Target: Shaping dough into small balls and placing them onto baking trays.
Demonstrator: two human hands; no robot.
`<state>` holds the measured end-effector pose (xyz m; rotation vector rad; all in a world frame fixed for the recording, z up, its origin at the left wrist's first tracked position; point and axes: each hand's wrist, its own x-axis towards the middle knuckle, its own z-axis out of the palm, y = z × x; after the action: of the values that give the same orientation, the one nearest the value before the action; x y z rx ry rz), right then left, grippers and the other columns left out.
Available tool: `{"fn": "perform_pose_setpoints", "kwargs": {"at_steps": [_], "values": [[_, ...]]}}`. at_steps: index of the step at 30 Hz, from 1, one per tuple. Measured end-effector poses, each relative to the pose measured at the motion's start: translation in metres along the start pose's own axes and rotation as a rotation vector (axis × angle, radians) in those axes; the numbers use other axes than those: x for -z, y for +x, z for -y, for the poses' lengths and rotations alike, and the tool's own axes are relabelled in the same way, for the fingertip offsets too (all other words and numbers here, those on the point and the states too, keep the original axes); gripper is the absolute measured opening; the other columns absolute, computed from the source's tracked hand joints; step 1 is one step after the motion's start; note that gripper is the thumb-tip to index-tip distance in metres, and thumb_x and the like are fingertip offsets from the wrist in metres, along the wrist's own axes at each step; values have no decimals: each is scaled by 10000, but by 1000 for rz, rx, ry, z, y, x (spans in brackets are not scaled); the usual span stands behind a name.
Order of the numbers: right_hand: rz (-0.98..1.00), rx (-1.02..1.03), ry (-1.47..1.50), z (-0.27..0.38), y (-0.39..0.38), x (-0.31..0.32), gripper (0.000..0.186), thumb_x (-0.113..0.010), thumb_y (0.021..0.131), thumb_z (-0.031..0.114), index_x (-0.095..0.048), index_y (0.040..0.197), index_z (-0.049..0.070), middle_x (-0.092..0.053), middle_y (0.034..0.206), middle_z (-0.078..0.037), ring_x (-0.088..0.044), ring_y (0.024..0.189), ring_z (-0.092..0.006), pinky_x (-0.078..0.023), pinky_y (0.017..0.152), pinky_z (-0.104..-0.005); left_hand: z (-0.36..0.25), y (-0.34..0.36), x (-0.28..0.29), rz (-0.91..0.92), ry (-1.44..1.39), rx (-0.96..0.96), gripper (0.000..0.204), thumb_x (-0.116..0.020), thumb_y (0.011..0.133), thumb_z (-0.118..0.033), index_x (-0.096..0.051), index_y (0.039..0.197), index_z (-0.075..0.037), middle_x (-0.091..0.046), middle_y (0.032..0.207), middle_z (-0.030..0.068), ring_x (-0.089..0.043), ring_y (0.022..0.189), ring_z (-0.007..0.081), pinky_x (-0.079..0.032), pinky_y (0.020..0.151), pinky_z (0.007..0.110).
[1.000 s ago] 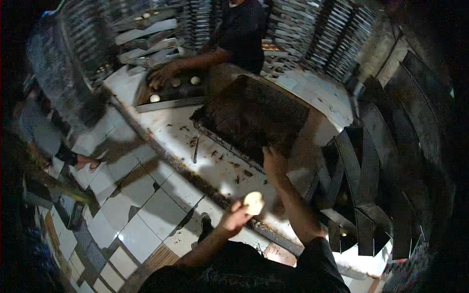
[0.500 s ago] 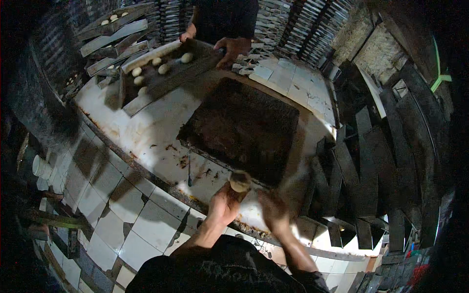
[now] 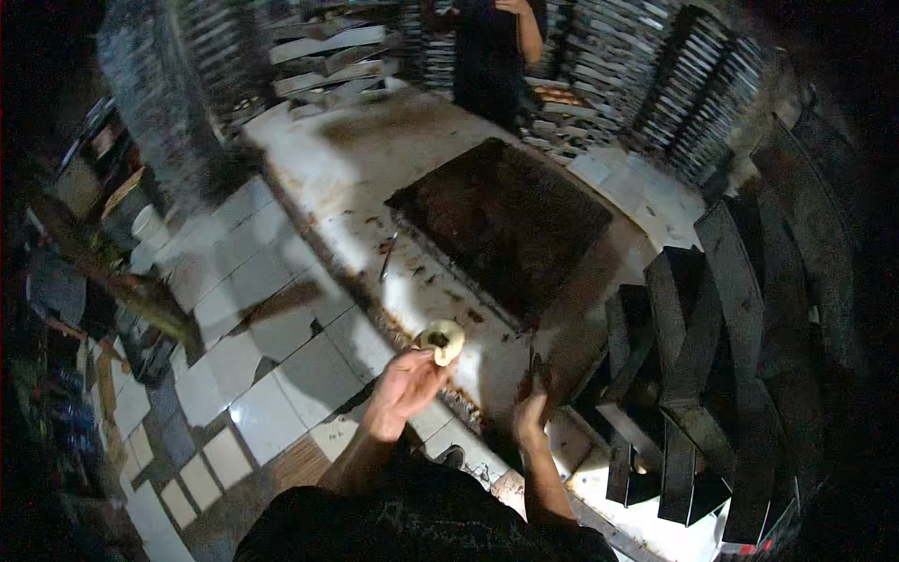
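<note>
In my left hand sits a pale round of dough with something dark in its hollow middle; the fingers grip it from below. My right hand is apart from it, at the near right of the table, fingers curled. A thin dark thing seems to stand up from these fingers, too dim to name. Beyond both hands, a large dark rectangular slab with a rough top lies on the pale table. Close to the slab's left edge lies a thin stick-like tool.
Dark metal trays are stacked crosswise on the right. More stacked trays stand at the far left. Another person stands behind the table. White tiles cover the floor at left, with a white bucket farther off.
The other person has stepped back, and the tray of dough balls is gone from the table. The dough in my left hand now shows a dark hollow. My view has shifted left.
</note>
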<state>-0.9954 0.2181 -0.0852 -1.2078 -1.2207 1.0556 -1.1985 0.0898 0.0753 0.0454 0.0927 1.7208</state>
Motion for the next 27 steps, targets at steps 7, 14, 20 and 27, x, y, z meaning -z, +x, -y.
{"fn": "perform_pose_setpoints", "kwargs": {"at_steps": [7, 14, 20, 27], "values": [[1065, 137, -232, 231, -60, 3, 242, -526, 855, 187, -599, 996, 5, -617, 874, -115, -572, 808, -172, -451, 697, -292, 84, -78, -6, -221, 1214, -303, 708, -563, 768, 66, -136, 1302, -116, -510, 993, 92, -560, 847, 204, -510, 702, 336], [985, 432, -298, 221, -126, 83, 168, -604, 781, 109, -626, 923, 21, -577, 888, -170, -571, 803, -285, -469, 689, -343, 119, -152, -8, -194, 686, 67, 523, -485, 857, -34, -196, 1268, -179, -483, 1036, 76, -530, 904, 193, -505, 657, 318], [628, 711, -503, 199, -214, 158, 242, -632, 744, 62, -600, 972, -13, -564, 1020, -159, -549, 924, -291, -467, 783, -368, 208, -182, -11, -332, 208, -13, 368, -279, 926, -405, -462, 1070, -120, -531, 1054, 93, -542, 905, 218, -473, 743, 347], [873, 316, -594, 248, -168, 272, 216, -569, 783, 108, -488, 949, -4, -568, 773, -221, -587, 762, -358, -465, 591, -403, 267, -198, -6, 26, 1030, 351, 372, -545, 834, -81, -434, 1184, -16, -519, 1088, 43, -479, 972, 114, -385, 856, 268]]}}
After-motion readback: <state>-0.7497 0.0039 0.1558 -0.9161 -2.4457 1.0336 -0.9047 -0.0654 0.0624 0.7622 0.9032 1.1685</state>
